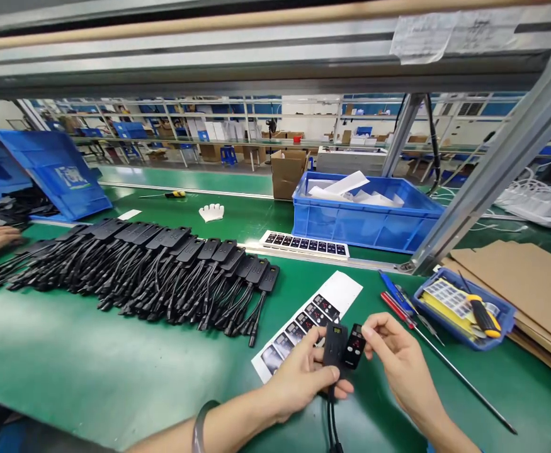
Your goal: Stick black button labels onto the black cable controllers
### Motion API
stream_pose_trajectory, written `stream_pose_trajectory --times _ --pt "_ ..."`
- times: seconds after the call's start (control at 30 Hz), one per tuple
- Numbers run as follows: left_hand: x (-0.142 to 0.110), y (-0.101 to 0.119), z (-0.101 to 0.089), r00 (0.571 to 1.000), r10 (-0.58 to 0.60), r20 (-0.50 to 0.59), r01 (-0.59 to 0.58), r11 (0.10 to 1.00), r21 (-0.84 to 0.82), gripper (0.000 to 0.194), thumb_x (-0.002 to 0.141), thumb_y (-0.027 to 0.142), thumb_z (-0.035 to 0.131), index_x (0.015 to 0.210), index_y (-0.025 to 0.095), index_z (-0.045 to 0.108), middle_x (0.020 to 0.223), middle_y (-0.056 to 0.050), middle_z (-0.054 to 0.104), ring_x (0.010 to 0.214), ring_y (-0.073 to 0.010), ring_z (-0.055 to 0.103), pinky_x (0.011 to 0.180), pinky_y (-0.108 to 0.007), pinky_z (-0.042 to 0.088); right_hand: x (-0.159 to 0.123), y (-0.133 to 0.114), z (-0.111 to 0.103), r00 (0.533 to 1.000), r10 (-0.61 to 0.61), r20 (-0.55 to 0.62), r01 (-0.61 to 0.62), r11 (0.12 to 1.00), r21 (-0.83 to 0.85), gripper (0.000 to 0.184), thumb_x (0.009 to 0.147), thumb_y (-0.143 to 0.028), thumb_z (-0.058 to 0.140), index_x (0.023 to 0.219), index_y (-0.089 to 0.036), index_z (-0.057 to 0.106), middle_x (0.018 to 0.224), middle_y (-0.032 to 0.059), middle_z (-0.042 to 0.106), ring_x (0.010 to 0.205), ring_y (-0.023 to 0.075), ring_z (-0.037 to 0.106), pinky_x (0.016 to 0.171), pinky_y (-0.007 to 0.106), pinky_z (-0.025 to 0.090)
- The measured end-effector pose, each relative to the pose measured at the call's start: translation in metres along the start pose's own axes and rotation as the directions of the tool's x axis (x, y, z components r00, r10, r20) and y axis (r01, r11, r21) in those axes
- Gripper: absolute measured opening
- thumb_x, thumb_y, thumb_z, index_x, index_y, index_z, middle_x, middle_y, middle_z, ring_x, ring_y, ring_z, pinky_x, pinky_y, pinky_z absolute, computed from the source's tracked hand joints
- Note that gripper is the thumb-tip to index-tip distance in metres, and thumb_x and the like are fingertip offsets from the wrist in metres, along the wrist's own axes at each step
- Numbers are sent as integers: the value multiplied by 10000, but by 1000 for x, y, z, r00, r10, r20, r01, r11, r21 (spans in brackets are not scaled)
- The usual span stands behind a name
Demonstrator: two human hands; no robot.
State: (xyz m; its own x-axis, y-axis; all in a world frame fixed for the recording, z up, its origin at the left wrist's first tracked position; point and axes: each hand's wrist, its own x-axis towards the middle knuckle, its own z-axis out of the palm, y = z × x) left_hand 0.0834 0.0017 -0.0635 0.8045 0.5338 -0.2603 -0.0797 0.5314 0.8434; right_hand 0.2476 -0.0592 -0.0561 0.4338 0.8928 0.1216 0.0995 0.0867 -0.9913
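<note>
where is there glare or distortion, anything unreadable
Head view: pale glare on the glossy green tabletop, left side; head view: silver metal overhead beam looks slightly bowed, probably wide-angle lens; head view: tiny bottom print on the black rectangular label in the bare right hand unreadable.

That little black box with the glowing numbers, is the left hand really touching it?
Touching. The head view shows the left hand gripping the black box, its thumb on the lower front.

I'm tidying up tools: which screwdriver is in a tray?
The yellow-black screwdriver in the small blue tray; the red-handled one and far one lie outside.
</note>
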Motion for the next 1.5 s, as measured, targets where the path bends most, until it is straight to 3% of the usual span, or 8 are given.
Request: stream_pose_trajectory --times 0.3,0.53,0.77,1.13,1.5 --pt "-2 0 1 993 -99 71 102 994 -43 606 625 164 755 1132 182 423 950 -104 674 848 -249 692 767 -354 520 -5 -9 7 1000 6 11 -5 996 -92 199 777 -380 661 732 -204 579 635 -30 549 514 100 481 480 202 434" --pt "-1 0 1 989 -115 96 122 990 -75 650 635 165 763 1182 200 415 982 -112 679 857 -259 693 786 -374 521 -5 -7 10 1000 15 25 -12 993 -120 211 784 -388 642 722 -198 576 597 -20 566 490 109 494 454 215 437" --pt "-2 -3 -1 990 -82 112 90 993 -71 557 723 251 721 1187 212 416 978 -104 681 865 -249 692 790 -381 527 -7 -7 11 1000 26 7 -25 994 -108 223 771 -409 654 724 -203 584 610 -16 582 489 116 519 443 216 457" --pt "-3 -10 1 994 -22 111 22 1000 -1 612 723 408 722 1229 244 419 875 -40 651 883 -236 688 778 -337 536 -10 -3 12 999 -7 -46 2 994 -114 185 767 -374 671 723 -205 609 627 -11 590 520 125 550 440 203 470" --pt "-4 -7 3 995 -16 103 10 998 64 572 743 387 701 1221 236 427 866 -36 636 888 -238 686 792 -345 535 -10 -1 13 998 4 -67 -13 991 -131 176 768 -369 664 721 -208 612 614 -10 589 523 131 548 440 210 473"
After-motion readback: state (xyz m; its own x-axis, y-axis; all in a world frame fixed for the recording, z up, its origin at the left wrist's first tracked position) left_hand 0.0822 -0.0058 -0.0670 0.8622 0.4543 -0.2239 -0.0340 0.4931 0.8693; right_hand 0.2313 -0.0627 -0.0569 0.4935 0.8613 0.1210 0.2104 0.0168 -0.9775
